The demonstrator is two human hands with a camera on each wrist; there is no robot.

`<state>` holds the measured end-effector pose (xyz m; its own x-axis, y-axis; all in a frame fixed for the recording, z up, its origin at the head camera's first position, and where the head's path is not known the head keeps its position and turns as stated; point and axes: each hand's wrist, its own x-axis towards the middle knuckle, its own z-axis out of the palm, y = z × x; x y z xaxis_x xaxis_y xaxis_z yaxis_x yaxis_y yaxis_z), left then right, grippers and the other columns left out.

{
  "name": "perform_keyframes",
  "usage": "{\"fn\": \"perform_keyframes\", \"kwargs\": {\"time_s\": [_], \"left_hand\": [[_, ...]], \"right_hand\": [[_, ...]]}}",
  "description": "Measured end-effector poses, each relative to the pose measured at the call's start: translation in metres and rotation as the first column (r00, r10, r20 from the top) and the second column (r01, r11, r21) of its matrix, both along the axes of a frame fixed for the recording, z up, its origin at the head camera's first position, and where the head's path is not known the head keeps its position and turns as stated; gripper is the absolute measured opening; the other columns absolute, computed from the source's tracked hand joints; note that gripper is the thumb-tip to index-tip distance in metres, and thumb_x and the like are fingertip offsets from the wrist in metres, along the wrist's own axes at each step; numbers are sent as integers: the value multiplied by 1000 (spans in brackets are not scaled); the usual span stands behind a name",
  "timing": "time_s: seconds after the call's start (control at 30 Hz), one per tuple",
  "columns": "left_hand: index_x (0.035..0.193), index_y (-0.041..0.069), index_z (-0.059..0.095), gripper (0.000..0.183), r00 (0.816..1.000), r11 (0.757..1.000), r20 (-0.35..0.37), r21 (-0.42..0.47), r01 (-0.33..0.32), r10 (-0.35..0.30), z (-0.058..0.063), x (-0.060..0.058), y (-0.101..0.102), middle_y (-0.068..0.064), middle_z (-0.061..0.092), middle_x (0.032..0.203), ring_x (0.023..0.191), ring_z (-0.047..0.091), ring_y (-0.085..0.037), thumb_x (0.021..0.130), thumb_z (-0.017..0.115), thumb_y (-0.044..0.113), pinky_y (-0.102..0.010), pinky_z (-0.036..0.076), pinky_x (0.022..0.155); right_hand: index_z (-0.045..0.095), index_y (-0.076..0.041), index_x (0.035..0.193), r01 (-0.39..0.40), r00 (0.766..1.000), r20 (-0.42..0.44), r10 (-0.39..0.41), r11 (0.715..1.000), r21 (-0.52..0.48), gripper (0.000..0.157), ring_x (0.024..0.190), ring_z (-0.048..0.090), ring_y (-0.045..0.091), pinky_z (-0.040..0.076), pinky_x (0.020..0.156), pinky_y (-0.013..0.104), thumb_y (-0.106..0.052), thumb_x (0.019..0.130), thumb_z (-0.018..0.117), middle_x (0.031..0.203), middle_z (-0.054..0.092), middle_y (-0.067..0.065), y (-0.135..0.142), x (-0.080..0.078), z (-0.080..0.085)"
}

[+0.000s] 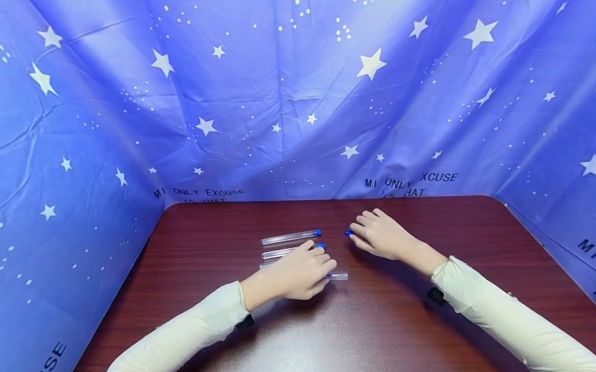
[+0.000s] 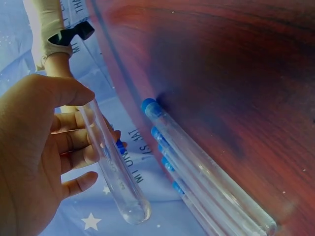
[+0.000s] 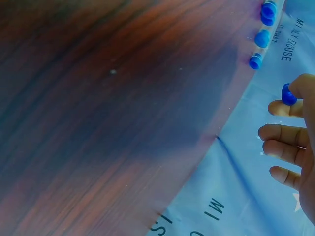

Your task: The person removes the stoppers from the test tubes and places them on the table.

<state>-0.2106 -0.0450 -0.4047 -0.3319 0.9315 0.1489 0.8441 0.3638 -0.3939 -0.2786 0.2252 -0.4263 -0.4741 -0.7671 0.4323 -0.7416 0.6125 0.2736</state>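
My left hand pinches a clear test tube between thumb and fingers. No cap shows on this tube, and its rounded end points away from the thumb in the left wrist view. Its clear end sticks out to the right of the hand in the head view. My right hand pinches a small blue cap between thumb and index finger, with the other fingers loosely spread. Several blue-capped test tubes lie side by side near the left hand, which partly hides them in the head view.
The dark red-brown wooden table bears the tubes. Around its back and sides hangs a blue-purple curtain with white stars and printed words. Dark bands sit at both wrists, by the pale sleeves.
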Motion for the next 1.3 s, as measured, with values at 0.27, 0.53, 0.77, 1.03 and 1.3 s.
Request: {"fn": "perform_keyframes", "kwargs": {"time_s": [0.27,0.53,0.77,1.03,1.3], "left_hand": [[113,18,62,24,1000,1000,26,-24,-4,4,-4,3,0,8,70,101,97,62,-12,99,54,36,-32,45,84],[114,19,62,25,1000,999,11,-37,-13,14,-10,2,0,9,69,101,99,63,-11,100,53,38,-33,45,88],[114,19,62,25,999,999,29,-44,-12,13,-14,2,1,9,70,102,98,62,-12,100,54,38,-33,46,89],[117,19,62,28,998,997,50,-78,-22,26,-16,5,0,8,70,104,101,63,-11,100,55,39,-33,47,90],[119,19,63,30,998,995,60,-101,-21,28,-19,5,2,9,71,105,101,64,-10,99,57,41,-32,47,88]], "right_hand": [[65,-12,89,-3,1000,18,3,999,32,15,79,57,27,42,71,40,-26,91,69,79,60,3,2,1,-8],[65,-13,92,12,998,60,-15,998,55,16,79,57,26,42,72,40,-29,94,68,79,60,3,1,4,-12],[65,-14,94,32,995,86,-40,995,98,16,79,58,24,42,71,39,-30,95,66,80,60,2,1,7,-17],[66,-14,97,28,997,71,-39,989,148,17,81,60,25,44,71,41,-31,95,66,82,63,3,2,7,-23],[67,-14,96,18,997,68,-28,989,150,17,79,59,25,45,71,41,-31,94,67,81,63,2,4,8,-26]]}}
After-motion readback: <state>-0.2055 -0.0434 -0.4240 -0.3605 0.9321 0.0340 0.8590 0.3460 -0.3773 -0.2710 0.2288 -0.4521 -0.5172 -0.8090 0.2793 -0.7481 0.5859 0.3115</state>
